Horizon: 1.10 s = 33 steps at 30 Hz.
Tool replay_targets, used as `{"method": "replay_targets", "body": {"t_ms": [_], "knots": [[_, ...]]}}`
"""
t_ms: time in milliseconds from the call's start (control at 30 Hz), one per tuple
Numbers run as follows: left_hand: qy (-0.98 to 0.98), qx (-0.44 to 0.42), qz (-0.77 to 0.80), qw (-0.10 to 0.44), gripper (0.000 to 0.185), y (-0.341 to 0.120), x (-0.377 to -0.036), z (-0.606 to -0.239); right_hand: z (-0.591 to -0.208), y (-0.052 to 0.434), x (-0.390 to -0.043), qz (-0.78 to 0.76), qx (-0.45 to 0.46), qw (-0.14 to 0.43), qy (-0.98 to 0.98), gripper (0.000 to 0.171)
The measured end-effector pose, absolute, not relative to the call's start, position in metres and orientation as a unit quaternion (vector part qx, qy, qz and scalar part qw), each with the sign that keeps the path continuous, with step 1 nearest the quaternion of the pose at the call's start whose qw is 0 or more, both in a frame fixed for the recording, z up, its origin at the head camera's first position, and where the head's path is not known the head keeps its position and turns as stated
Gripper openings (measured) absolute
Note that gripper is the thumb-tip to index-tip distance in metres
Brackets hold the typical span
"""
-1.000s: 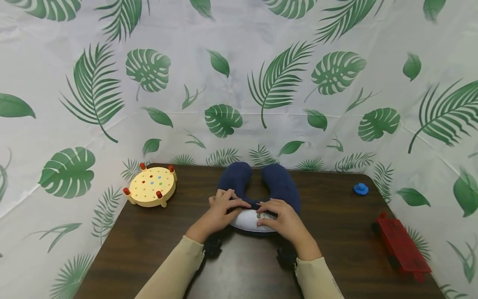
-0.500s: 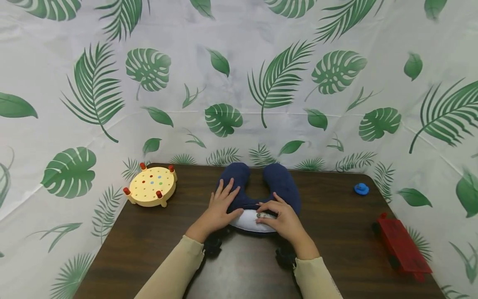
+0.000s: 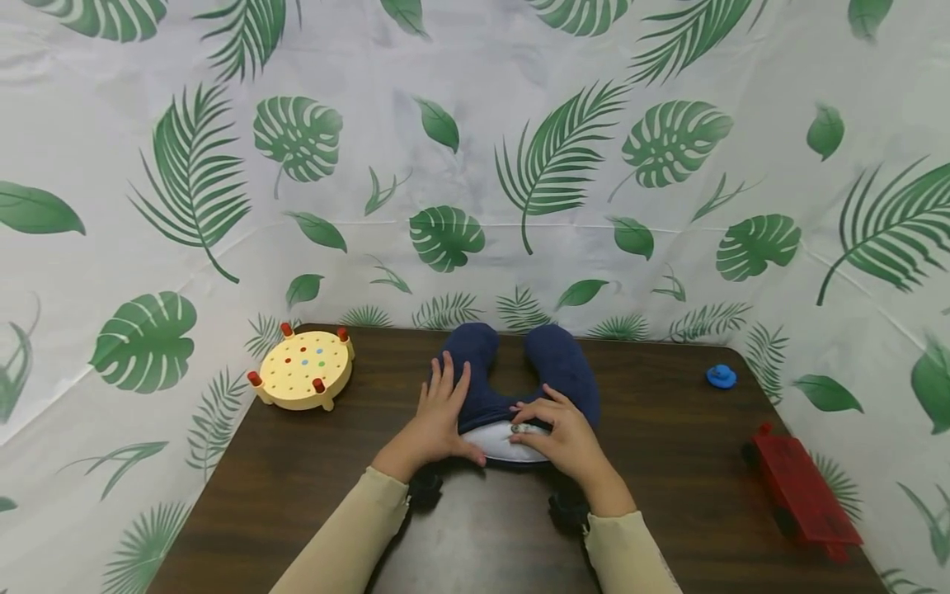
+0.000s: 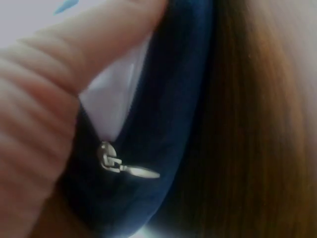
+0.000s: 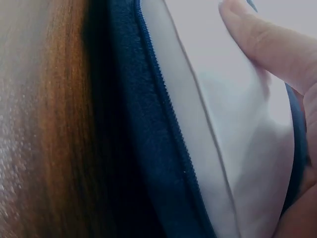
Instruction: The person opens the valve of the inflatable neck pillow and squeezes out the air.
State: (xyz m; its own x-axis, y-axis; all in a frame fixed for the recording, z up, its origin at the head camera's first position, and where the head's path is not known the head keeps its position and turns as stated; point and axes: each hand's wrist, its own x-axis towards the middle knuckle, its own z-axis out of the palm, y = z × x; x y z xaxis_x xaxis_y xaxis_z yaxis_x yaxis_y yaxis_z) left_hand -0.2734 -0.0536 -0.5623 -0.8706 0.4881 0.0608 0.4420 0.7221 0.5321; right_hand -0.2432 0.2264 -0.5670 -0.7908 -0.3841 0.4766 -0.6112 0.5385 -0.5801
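Note:
A navy U-shaped neck pillow (image 3: 560, 363) lies in the middle of the dark wood table (image 3: 297, 470), its open ends pointing away from me. Its near edge is unzipped and a white inner cushion (image 3: 500, 445) shows through. My left hand (image 3: 434, 425) lies flat on the pillow's left arm with straight fingers, thumb by the white cushion. My right hand (image 3: 560, 437) has curled fingers pinching the cover's edge at the opening. The left wrist view shows the metal zipper pull (image 4: 124, 167) beside my thumb (image 4: 74, 74). The right wrist view shows the zipper teeth (image 5: 163, 114) and a fingertip (image 5: 267, 44) on the white cushion.
A round yellow peg board (image 3: 302, 370) with red pegs stands at the back left. A small blue object (image 3: 721, 377) sits at the back right, and a red toy vehicle (image 3: 803, 491) lies by the right edge. Leaf-print cloth walls in the table on three sides.
My left hand has uncurled from the opening and slid up flat onto the pillow's left arm. Less of the white cushion shows. The right hand has hardly moved.

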Motion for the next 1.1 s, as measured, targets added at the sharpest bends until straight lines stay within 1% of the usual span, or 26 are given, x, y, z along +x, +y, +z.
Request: {"method": "replay_targets", "body": {"t_ms": [200,333,900,1100], "knots": [[0.929,0.242,0.280,0.022,0.154,-0.0509,-0.2714,-0.5619,-0.5703,0.2278,-0.2447,0.441,0.291,0.153,-0.835,0.024],[0.931,0.236,0.277,0.016,0.152,-0.0505,-0.2718,-0.5623,-0.5738,0.2294,-0.2467,0.480,0.288,0.151,-0.815,0.023],[0.928,0.232,0.290,0.024,0.150,-0.0504,-0.2691,-0.5603,-0.5740,0.2297,-0.2451,0.477,0.278,0.131,-0.823,0.021],[0.930,0.230,0.286,0.019,0.149,-0.0501,-0.2699,-0.5641,-0.5734,0.2284,-0.2428,0.475,0.270,0.139,-0.826,0.022]]}}
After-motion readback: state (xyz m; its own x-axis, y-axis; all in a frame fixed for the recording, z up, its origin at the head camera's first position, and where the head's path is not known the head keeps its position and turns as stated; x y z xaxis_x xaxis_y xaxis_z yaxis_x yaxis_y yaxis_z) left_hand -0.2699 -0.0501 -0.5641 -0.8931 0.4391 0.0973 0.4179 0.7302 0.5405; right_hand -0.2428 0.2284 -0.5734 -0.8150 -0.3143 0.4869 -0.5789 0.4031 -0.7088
